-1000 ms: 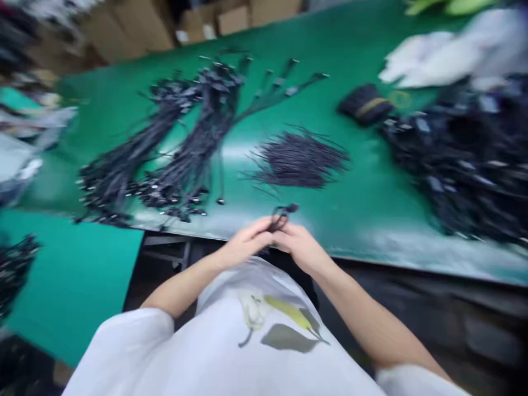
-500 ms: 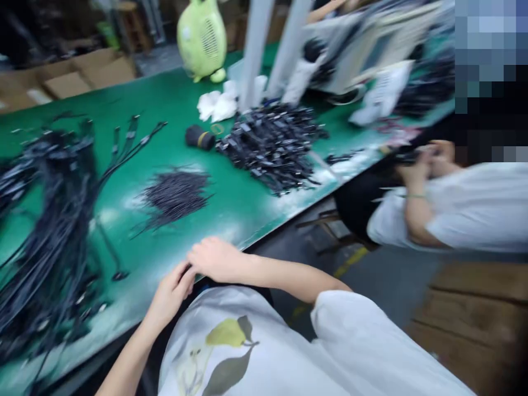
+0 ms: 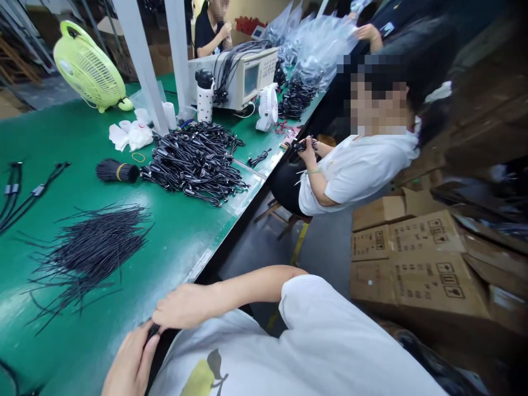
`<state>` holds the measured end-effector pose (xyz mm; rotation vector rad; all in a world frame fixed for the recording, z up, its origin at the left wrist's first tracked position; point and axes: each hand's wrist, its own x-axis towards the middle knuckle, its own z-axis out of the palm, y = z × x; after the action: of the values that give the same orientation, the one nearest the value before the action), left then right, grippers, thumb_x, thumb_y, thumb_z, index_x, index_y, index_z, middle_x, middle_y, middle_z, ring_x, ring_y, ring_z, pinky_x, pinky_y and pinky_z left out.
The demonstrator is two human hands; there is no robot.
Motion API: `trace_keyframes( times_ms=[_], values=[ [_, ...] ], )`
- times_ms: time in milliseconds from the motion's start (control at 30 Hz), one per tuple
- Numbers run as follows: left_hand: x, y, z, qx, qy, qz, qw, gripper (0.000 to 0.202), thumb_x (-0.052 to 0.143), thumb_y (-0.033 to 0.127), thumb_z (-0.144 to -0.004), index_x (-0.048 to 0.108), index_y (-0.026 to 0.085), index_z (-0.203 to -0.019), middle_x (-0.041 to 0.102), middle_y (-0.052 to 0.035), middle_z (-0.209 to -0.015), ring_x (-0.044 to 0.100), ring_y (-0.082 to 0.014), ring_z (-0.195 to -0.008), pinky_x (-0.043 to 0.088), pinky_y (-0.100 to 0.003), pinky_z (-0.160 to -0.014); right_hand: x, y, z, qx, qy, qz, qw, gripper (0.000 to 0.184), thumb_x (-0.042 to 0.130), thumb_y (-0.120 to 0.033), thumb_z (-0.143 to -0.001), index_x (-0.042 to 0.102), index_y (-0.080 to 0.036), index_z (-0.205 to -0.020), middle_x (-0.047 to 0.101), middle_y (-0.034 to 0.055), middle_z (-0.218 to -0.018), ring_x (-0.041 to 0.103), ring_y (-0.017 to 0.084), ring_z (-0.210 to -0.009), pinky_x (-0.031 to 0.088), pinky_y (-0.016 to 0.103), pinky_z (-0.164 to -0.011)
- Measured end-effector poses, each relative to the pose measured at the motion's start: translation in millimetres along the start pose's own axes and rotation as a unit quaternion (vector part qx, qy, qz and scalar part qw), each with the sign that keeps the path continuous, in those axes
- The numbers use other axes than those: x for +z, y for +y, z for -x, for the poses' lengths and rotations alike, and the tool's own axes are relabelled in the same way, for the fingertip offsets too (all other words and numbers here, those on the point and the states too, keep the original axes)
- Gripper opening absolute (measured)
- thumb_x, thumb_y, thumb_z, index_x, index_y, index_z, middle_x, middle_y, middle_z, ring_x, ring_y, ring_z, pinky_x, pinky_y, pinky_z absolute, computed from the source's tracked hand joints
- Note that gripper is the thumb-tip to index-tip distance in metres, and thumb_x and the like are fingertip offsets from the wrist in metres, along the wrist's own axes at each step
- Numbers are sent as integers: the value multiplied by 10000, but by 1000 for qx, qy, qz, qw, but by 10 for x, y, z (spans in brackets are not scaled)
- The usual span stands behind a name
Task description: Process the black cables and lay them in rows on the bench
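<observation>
**Little black cable [image 3: 153, 331] pinched low between both hands**

So the left hand [image 3: 130, 366] is closed around it, fingers curled, down in the bottom-left corner of the view. The right hand [image 3: 181, 308] comes across the white T-shirt [image 3: 330, 335] and sits just above, fingers bent toward the cable and basically touching it, though I can't tell if it's actually gripping. The left is the nearer hand, with the cable right at its fingertips. Only a short stub shows, its long axis running up and to the right out of the left fist, pointing toward the right hand. The rest is hidden.

Just past that is the edge of the green table [image 3: 173, 242], with a loose pile of thin black wires [image 3: 88, 250], a banded bundle of wires [image 3: 117, 171] and a heap of black cables [image 3: 193, 165]. Further off, a co-worker [image 3: 355, 176] holds something dark in both hands, with cardboard boxes [image 3: 416, 264] stacked alongside.
</observation>
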<state>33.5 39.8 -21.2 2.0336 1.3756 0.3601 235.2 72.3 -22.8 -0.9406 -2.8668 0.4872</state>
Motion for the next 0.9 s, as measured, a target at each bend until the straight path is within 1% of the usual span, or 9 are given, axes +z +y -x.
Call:
trace_keyframes(
  times_ms=[100,200,300,367,467,533,667,767,900],
  values=[
    [-36,-9,53,-27,100,23,994,509,473,508,-858,510,229,-1282,599,-119,-1299,610,-296,-1123,485,-475,-978,-262,288,201,105,30,6,994,380,320,-455,-998,466,-228,-1266,612,17,-842,573,147,-702,393,249,-533],
    [-72,-113,179,-110,161,50,979,481,454,520,-870,531,231,-1247,610,-111,-1264,626,-286,-1072,495,-458,-953,-689,902,449,283,146,41,947,378,297,-385,-1009,447,-248,-1328,612,52,-945,590,160,-819,461,262,-689],
    [-48,-241,284,-169,144,100,970,394,464,526,-869,607,253,-1114,676,-66,-1150,643,-272,-1053,495,-433,-957,-1130,1751,559,418,314,94,847,408,257,-289,-1008,457,-149,-1335,565,131,-1126,561,207,-1014,446,321,-893],
    [-20,-283,308,-178,128,121,968,376,474,523,-869,630,252,-1078,688,-58,-1134,639,-269,-1066,480,-440,-979,-1366,2282,538,456,370,124,800,438,261,-247,-997,403,-105,-1387,513,168,-1232,514,235,-1124,404,358,-976],
    [-13,-261,315,-160,112,124,973,351,468,489,-887,651,245,-1061,689,-61,-1144,638,-257,-1064,483,-429,-970,-1578,2756,431,472,326,120,810,474,353,-201,-959,373,-69,-1414,492,196,-1310,483,263,-1183,389,396,-996],
    [-55,-219,348,-145,114,115,976,323,460,451,-903,665,239,-1037,701,-62,-1112,644,-243,-1042,489,-402,-955,-1619,2764,357,465,304,117,823,462,406,-218,-941,438,-55,-1371,506,215,-1319,483,281,-1194,394,416,-982],
    [-339,-209,469,-138,197,54,969,293,436,379,-934,655,210,-1032,701,-78,-1075,633,-223,-1037,465,-362,-962,-1506,2284,316,422,385,104,814,526,295,-275,-960,410,25,-1377,428,325,-1353,375,377,-1298,294,549,-1032],
    [-792,-378,496,-163,302,-31,939,296,403,344,-958,622,187,-1080,677,-88,-1090,613,-206,-1037,452,-334,-953,-1298,1915,293,286,424,41,858,412,341,-357,-953,521,-323,-1322,567,146,-1264,460,334,-1257,351,527,-1018],
    [-1475,-819,412,-241,342,-207,884,348,420,337,-957,539,168,-1237,602,-126,-1207,536,-251,-1116,398,-378,-990,-958,1434,74,143,299,-63,941,304,394,-369,-943,614,-430,-1145,626,85,-1110,558,325,-1143,411,524,-998]
  ],
)
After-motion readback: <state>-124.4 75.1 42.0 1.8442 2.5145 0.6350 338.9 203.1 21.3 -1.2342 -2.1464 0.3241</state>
